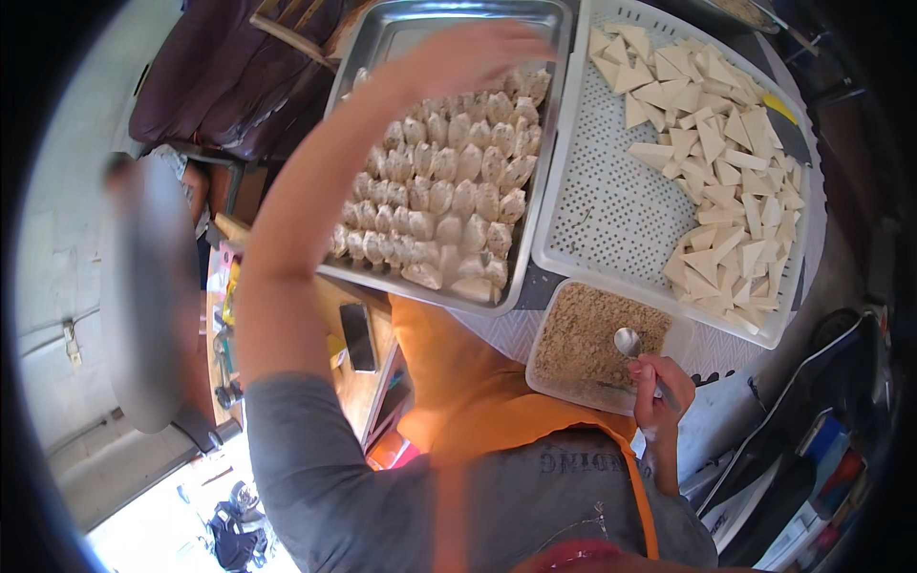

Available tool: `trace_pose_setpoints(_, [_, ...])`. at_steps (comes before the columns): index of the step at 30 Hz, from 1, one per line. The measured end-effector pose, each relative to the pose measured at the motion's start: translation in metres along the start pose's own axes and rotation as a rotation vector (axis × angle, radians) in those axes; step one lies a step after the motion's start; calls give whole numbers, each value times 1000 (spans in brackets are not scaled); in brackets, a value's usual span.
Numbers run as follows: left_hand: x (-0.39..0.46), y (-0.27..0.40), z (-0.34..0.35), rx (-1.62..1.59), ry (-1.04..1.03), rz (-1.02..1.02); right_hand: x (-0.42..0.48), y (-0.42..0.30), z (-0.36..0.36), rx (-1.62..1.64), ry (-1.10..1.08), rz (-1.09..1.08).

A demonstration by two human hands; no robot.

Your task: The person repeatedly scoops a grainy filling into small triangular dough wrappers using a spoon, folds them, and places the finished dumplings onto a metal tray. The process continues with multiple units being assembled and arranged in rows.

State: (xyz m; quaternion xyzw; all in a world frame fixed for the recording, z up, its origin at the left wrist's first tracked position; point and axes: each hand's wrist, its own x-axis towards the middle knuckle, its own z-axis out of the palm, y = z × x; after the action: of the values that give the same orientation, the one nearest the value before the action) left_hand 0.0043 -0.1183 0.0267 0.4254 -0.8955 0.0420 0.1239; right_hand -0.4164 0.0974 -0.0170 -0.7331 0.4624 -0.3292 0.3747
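Observation:
My left hand [494, 54], blurred, is over the far part of a metal tray [517, 294]; whether it holds anything I cannot tell. Rows of pale, filled-looking pieces [444, 165] stand in that tray. My right hand [663, 390] grips a metal spoon [627, 342] by its handle, its bowl over brown crumbly filling [591, 333] in a translucent plastic container [541, 387]. Right of the metal tray, a white perforated plastic tray [616, 186] bears a heap of pale triangular pieces, apparently tofu [716, 143].
A yellow and dark object [786, 129] lies at the perforated tray's right side. A phone [357, 336] rests on a wooden surface [347, 390] at the left. Beyond it, another person [154, 286] appears blurred. A bowl [745, 13] stands at the top right.

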Motion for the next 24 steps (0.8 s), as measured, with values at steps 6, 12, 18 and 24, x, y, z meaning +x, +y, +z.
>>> trace_pose_setpoints(6, [140,37,144,-294,436,-10,-21,17,6,-28,132,41])
trace_pose_setpoints(12, [160,58,206,229,193,-405,-18,74,-2,10,-198,316])
trace_pose_setpoints(18, [134,77,150,136,-191,-339,-15,49,-1,-18,-76,175])
trace_pose_setpoints(24, [83,131,129,-277,377,-513,-17,22,6,152,23,-93])
